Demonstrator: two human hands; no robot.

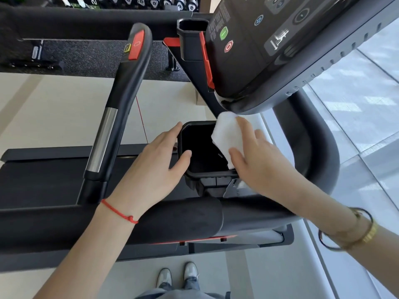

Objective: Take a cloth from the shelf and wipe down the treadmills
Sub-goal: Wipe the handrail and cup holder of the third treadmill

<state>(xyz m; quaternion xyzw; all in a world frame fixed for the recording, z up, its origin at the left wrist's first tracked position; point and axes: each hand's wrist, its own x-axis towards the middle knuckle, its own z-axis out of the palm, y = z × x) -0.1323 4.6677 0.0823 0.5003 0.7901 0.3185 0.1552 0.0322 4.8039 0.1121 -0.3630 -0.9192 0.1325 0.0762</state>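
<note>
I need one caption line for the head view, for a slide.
Right hand presses white cloth into treadmill cup holder; left hand steadies its rim.

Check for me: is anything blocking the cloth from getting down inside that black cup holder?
Nothing visible does. The right hand presses the white cloth on the cup holder rim's right side, and the cavity looks empty. The left hand rests on the left rim, beside the opening.
</note>
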